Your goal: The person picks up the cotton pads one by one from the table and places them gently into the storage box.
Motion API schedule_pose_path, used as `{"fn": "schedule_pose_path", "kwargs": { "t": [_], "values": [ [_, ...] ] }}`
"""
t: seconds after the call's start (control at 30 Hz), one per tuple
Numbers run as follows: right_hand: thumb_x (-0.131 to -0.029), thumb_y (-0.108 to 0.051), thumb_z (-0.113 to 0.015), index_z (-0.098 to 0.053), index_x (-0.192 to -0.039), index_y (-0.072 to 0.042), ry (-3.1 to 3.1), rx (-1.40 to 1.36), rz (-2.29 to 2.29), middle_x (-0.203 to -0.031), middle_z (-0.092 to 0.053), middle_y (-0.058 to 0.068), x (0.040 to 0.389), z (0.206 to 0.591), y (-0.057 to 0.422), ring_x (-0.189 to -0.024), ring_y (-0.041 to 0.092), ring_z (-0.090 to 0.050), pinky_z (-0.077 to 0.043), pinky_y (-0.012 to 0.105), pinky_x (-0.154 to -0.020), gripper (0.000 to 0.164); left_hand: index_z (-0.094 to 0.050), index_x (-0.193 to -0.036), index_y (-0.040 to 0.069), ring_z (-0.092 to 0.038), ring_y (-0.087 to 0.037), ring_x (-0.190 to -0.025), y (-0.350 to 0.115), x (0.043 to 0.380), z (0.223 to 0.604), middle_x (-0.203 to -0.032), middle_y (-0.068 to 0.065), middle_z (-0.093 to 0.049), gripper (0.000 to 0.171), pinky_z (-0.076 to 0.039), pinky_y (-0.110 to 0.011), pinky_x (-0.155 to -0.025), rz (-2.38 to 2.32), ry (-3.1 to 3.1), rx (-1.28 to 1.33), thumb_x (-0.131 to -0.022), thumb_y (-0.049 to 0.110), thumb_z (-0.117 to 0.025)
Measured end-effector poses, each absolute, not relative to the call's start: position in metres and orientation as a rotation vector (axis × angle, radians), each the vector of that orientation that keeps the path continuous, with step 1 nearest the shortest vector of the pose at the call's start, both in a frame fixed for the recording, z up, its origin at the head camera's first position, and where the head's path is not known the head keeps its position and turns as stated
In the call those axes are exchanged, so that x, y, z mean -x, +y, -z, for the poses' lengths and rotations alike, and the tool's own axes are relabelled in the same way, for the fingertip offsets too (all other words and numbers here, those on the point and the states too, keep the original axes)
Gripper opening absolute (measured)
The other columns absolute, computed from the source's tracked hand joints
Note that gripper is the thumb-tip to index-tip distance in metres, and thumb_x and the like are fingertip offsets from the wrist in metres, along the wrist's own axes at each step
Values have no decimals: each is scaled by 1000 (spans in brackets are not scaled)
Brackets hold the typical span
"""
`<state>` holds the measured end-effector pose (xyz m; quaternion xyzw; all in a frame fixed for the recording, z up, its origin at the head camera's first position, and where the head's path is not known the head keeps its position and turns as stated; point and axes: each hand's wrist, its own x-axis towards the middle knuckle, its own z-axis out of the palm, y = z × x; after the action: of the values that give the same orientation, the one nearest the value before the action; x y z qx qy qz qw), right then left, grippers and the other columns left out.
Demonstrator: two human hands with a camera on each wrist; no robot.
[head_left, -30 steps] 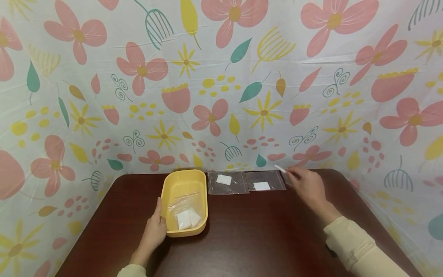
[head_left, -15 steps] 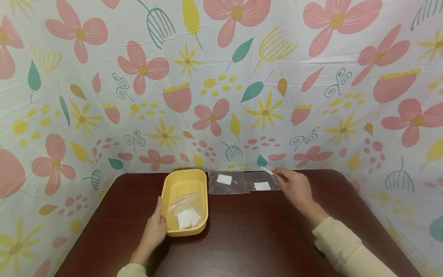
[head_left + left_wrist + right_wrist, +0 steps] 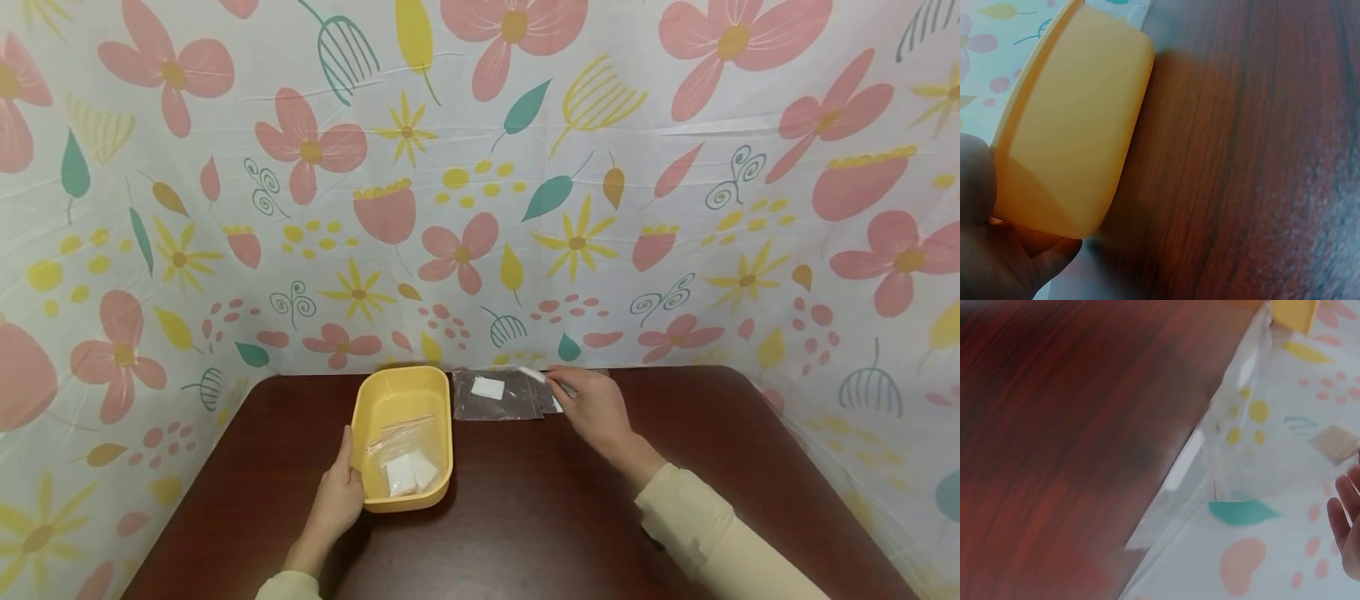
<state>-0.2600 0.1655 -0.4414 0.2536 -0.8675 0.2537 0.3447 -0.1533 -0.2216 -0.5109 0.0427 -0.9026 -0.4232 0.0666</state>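
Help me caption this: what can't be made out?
Head: most of the rightmost flat-lying bag, behind the right hand.
Head: how many white squares the tray holds; they overlap.
Left wrist: tray's inside, hidden by its wall.
Right wrist: most of that hand, cut off at right.

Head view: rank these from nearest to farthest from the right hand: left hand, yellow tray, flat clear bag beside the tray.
From the right hand:
1. Flat clear bag: near the table's far edge, just left of that hand.
2. Yellow tray: farther left, beyond the bag.
3. Left hand: at the tray's left side, gripping it.
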Motion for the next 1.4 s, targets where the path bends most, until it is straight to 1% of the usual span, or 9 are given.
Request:
{"fn": "schedule_pose_path", "kwargs": {
  "t": [0.17,0.33,0.43,0.63,0.93,1.07,1.27,1.4],
  "values": [
    [-80,-9,-84,-81,-98,-9,-2233,-732,-663,-102,-77,7,258,437,142,-93,23,-73,-58,43,-77,18,-9,-161,4,-42,-46,-134,-222,153,511,-153,-31,-34,68,-36,-60,-107,1266,-2723,-126,-99,-6,-33],
    [-79,-9,-85,-81,-94,-10,-2191,-807,-684,-98,-77,5,258,434,120,-89,22,-73,-58,42,-76,15,-9,-161,5,-42,-46,-135,-221,154,511,-152,-31,-34,68,-36,-60,-107,1270,-2718,-116,-99,-6,-33],
    [-80,-9,-85,-81,-92,-11,-2172,-852,-686,-98,-77,4,257,433,108,-89,21,-73,-58,40,-77,14,-9,-161,5,-41,-45,-135,-220,155,511,-152,-31,-35,67,-36,-60,-107,1271,-2719,-117,-100,-5,-34],
    [-82,-9,-83,-81,-94,-13,-2163,-925,-685,-103,-77,1,253,430,85,-93,17,-73,-58,35,-78,13,-9,-162,6,-42,-44,-134,-220,155,512,-152,-31,-35,68,-37,-59,-107,1278,-2715,-119,-99,-5,-34],
    [-87,-13,-80,-81,-99,-14,-2146,-1034,-705,-108,-76,-1,246,423,49,-100,15,-71,-56,33,-84,12,-9,-162,5,-43,-45,-134,-221,155,510,-152,-31,-35,68,-37,-60,-107,1271,-2709,-111,-100,-5,-34],
    [-89,-15,-78,-81,-98,-13,-2116,-1071,-708,-106,-76,-1,240,423,32,-98,15,-72,-56,33,-84,10,-9,-161,5,-43,-45,-134,-221,154,509,-152,-32,-36,68,-36,-60,-107,1273,-2710,-116,-99,-5,-34],
    [-86,-13,-80,-81,-94,-13,-2028,-1158,-718,-103,-77,0,230,427,6,-94,14,-72,-56,32,-81,8,-10,-161,4,-45,-45,-132,-221,153,510,-151,-32,-36,68,-38,-60,-106,1266,-2711,-121,-99,-6,-35],
    [-85,-13,-81,-81,-93,-12,-1989,-1191,-736,-100,-77,-1,225,430,-6,-93,13,-72,-56,31,-81,8,-12,-160,1,-48,-46,-128,-221,153,511,-148,-34,-39,68,-41,-60,-103,1249,-2685,-98,-98,-6,-36]
  ]
}}
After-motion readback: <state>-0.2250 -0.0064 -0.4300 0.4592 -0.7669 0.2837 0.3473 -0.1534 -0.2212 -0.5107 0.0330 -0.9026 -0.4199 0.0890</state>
